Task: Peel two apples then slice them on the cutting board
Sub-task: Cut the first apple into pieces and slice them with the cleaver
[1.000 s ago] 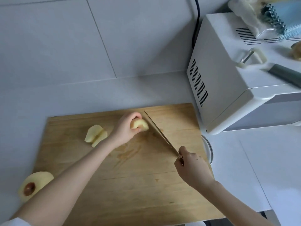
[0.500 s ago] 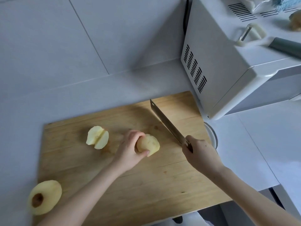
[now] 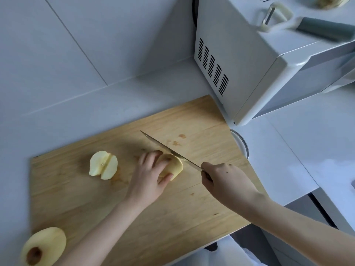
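Peeled apple half [image 3: 172, 167] is held mid cutting board [image 3: 96, 204] by the left hand [image 3: 148, 181], fingers [image 3: 151, 158] curled over it. The knife [image 3: 169, 149] is gripped by the right hand [image 3: 226, 181], blade laid across the top. Fingertips are probably best tucked back, with the cut pressed straight down.

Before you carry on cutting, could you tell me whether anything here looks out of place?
The whole peeled apple sits at the near-left corner of the cutting board, straddling its edge, so it might roll off.

Left hand [image 3: 148, 179] grips apple half [image 3: 174, 167]; right hand [image 3: 226, 181] grips knife [image 3: 167, 148].
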A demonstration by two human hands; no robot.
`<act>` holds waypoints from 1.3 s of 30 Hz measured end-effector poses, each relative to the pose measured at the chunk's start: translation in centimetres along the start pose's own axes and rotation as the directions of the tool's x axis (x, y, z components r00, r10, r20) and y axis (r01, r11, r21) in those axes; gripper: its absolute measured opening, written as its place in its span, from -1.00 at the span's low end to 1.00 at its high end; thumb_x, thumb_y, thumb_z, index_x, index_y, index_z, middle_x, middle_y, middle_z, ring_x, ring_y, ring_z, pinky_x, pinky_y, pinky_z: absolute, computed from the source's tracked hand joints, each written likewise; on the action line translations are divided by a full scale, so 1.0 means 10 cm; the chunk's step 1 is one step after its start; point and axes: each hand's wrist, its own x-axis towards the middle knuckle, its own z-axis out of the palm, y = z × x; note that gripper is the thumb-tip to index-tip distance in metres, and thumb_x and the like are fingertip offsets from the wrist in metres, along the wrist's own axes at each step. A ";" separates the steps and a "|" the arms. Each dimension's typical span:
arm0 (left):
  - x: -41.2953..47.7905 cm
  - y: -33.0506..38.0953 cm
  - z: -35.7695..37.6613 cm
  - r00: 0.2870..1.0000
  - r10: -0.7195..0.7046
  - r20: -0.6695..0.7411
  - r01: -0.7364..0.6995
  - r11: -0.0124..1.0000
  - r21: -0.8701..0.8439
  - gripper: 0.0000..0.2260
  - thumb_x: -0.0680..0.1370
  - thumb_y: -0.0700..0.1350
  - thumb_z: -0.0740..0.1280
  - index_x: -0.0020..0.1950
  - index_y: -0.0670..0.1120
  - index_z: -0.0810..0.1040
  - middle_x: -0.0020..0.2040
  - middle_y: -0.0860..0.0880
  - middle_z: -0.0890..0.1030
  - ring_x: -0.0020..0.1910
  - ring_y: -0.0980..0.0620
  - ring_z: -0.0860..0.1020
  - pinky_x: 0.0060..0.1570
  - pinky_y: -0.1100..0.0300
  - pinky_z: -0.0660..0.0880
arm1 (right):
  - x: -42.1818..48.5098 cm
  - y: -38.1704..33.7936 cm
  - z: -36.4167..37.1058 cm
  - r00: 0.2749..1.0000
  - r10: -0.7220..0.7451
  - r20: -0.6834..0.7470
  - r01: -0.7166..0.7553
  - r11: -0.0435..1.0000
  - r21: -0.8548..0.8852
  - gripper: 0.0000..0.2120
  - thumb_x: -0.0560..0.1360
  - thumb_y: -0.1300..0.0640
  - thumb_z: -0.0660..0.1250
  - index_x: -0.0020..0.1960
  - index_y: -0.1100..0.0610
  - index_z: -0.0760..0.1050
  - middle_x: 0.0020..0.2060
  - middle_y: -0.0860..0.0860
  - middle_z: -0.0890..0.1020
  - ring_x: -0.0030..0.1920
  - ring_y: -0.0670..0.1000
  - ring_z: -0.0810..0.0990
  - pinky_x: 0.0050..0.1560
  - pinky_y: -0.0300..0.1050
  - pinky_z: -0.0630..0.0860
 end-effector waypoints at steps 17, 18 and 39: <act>0.12 -0.23 0.01 0.942 0.311 0.124 -0.310 0.950 -0.033 -0.76 0.42 -0.13 0.45 0.08 -0.11 0.65 0.10 -0.06 0.64 0.08 -0.04 0.45 0.07 0.04 0.52 | 0.08 -0.06 -0.11 0.997 -0.011 0.076 0.013 1.000 -0.021 -0.82 0.61 0.09 0.02 -0.16 0.08 0.25 -0.45 0.00 0.38 -0.42 0.06 0.40 -0.34 -0.04 0.44; 0.13 -0.23 -0.01 0.939 0.317 0.133 -0.314 0.949 -0.042 -0.74 0.39 -0.13 0.48 0.07 -0.11 0.65 0.09 -0.05 0.64 0.06 -0.03 0.45 0.04 0.04 0.53 | 0.11 -0.06 -0.11 0.997 -0.019 0.079 0.021 0.999 -0.025 -0.82 0.60 0.10 0.02 -0.16 0.08 0.24 -0.45 -0.01 0.38 -0.42 0.06 0.39 -0.35 -0.05 0.42; 0.10 -0.22 0.01 0.918 0.361 0.166 -0.379 0.920 0.097 -0.68 0.53 -0.05 0.19 0.15 -0.14 0.60 0.18 -0.11 0.37 0.12 -0.15 0.38 0.03 -0.07 0.52 | 0.04 -0.13 0.01 0.999 -0.040 -0.028 0.040 0.999 -0.023 -0.67 0.43 0.17 0.31 -0.24 0.01 0.13 -0.60 -0.10 0.12 -0.65 -0.06 0.14 -0.70 -0.20 0.18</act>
